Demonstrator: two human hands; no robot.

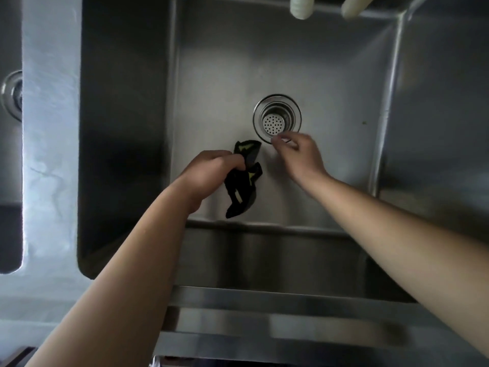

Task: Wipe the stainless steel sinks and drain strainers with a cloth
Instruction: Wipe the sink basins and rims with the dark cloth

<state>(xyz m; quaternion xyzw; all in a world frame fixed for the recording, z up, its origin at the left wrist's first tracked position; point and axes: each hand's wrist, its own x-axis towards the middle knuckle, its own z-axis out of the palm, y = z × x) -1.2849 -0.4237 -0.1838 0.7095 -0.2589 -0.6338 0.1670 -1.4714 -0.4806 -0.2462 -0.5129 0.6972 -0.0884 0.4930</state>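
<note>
Stainless steel sink (330, 62) fills frame centre; round perforated drain strainer (276, 118) seated mid-basin. Left hand (211, 168) clutches crumpled black-and-yellow cloth (242, 192). Right hand (299, 154) fingertips pinch strainer's near rim. Risk: slick rim slips during lifting.

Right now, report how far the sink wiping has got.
Done: nothing I can confirm; a speck remains on the sink floor. In hand: the left hand grips the black cloth off the steel, while the right hand fingers the drain strainer rim. Left: the strainer, and the neighbouring sink's drain.
</note>
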